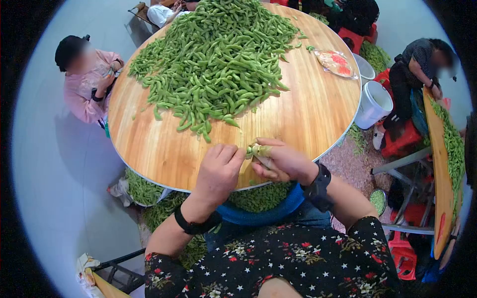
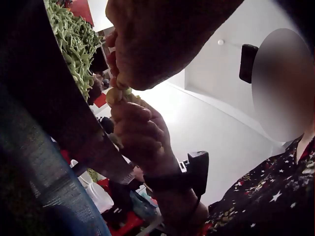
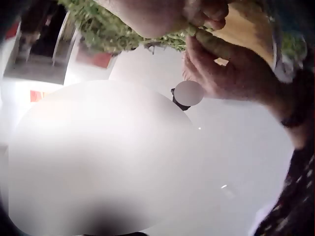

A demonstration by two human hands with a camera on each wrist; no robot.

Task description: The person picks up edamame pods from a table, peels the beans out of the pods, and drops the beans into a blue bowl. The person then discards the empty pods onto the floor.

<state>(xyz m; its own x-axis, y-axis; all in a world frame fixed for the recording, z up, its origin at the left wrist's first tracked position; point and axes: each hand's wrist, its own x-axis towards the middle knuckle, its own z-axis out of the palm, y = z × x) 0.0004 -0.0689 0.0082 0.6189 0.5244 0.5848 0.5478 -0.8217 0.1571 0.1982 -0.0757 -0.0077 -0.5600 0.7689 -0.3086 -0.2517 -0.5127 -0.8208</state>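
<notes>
A big heap of green soybean pods (image 1: pixel 218 59) covers the far and middle part of the round wooden table (image 1: pixel 318 109). Over the table's near edge my two hands meet, fingertips to fingertips. With thumb and fingers my left hand (image 1: pixel 221 166) pinches one end of a small green soybean pod (image 1: pixel 249 150). From the other side my right hand (image 1: pixel 285 161) holds the same pod, its fingers curled. In the left wrist view the pod's pale green part (image 2: pixel 114 95) shows between the fingertips; the fingers hide most of it.
Below the near edge sits a blue tub (image 1: pixel 226 213) with green contents. A clear packet (image 1: pixel 335 63) lies at the table's right, with a white bucket (image 1: pixel 373 104) beyond the rim. People sit around, one in pink (image 1: pixel 89 84) at left. Another table (image 1: pixel 437 174) stands at right.
</notes>
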